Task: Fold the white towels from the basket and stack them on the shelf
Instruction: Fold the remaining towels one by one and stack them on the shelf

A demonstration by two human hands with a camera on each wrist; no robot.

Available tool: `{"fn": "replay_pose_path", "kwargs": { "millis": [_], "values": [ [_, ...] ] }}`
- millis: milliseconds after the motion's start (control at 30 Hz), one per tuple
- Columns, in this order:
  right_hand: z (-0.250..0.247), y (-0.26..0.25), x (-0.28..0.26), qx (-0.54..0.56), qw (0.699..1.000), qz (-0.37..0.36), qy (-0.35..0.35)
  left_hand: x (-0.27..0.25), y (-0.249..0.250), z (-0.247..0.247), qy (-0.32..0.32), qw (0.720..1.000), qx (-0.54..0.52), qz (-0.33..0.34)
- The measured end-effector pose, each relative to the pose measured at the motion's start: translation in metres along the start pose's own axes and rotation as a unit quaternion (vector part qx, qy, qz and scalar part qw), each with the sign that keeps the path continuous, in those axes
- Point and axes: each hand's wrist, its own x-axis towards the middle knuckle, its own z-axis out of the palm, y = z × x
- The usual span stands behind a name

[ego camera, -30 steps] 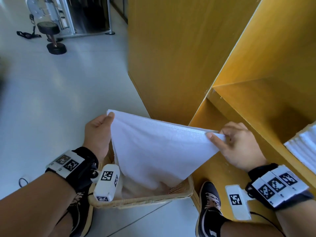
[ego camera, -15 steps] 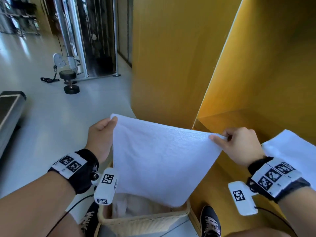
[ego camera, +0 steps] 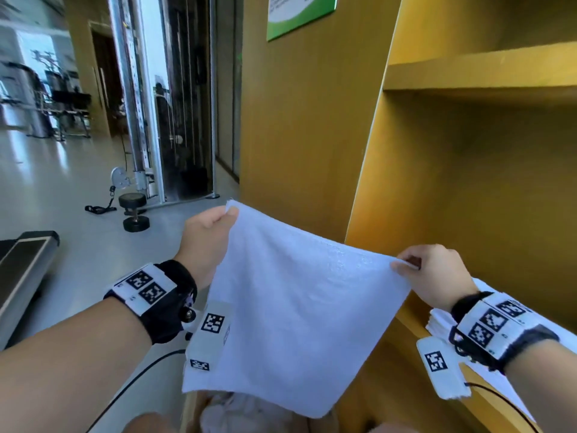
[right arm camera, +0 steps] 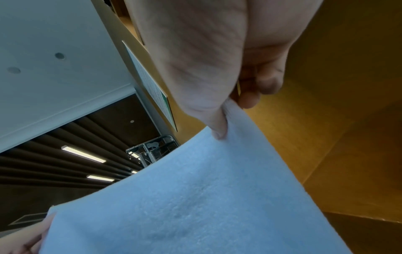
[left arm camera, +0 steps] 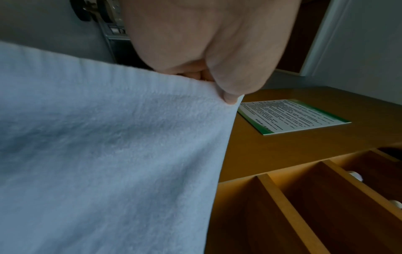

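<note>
A white towel (ego camera: 296,314) hangs spread in the air between my hands, in front of the yellow shelf unit (ego camera: 468,182). My left hand (ego camera: 229,214) pinches its upper left corner, thumb and fingers closed on the hem (left arm camera: 228,98). My right hand (ego camera: 406,264) pinches the upper right corner (right arm camera: 224,123). Under the towel's lower edge a bit of the wicker basket (ego camera: 190,410) shows, with more white cloth (ego camera: 249,414) in it. Folded white towels (ego camera: 440,323) lie on the shelf board behind my right wrist.
Yellow shelf compartments (ego camera: 487,73) rise at the right, with a green-edged notice (ego camera: 299,14) on the side panel. On the grey floor at the left stand a dumbbell (ego camera: 134,214), a cable machine (ego camera: 137,120) and a treadmill edge (ego camera: 22,270).
Both hands have lifted the towel up out of the basket, and it now hangs free and flatter. My view has tilted upward, so the basket has nearly left the frame.
</note>
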Motion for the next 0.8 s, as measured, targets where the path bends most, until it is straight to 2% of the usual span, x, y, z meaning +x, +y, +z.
{"fn": "replay_pose_path", "kwargs": {
  "millis": [133,300,400,467,500,567,667,733,800],
  "values": [
    [-0.009,0.0,-0.002,-0.007,0.999,0.029,-0.034,-0.005,0.034,0.018,-0.017,0.999,0.011,0.025],
    [-0.023,-0.004,-0.01,-0.045,0.99,0.058,-0.119,-0.016,0.068,0.043,-0.036,0.995,0.041,0.079],
    [-0.034,-0.017,-0.016,-0.071,0.979,0.071,-0.176,-0.023,0.087,0.06,-0.052,0.988,0.064,0.127],
    [-0.039,-0.03,-0.018,-0.055,0.979,0.063,-0.187,-0.028,0.098,0.071,-0.07,0.984,0.079,0.141],
    [-0.042,-0.038,-0.018,-0.02,0.982,0.049,-0.181,-0.031,0.103,0.076,-0.081,0.982,0.089,0.147],
    [-0.047,-0.057,-0.02,0.129,0.978,0.026,-0.164,-0.036,0.112,0.086,-0.103,0.974,0.113,0.165],
    [-0.055,-0.094,-0.022,0.344,0.924,0.0,-0.166,-0.046,0.122,0.1,-0.129,0.962,0.144,0.195],
    [-0.06,-0.115,-0.023,0.408,0.895,-0.023,-0.176,-0.053,0.129,0.106,-0.147,0.955,0.159,0.204],
    [-0.066,-0.13,-0.024,0.432,0.881,-0.046,-0.187,-0.059,0.136,0.11,-0.168,0.947,0.172,0.212]
  ]
}}
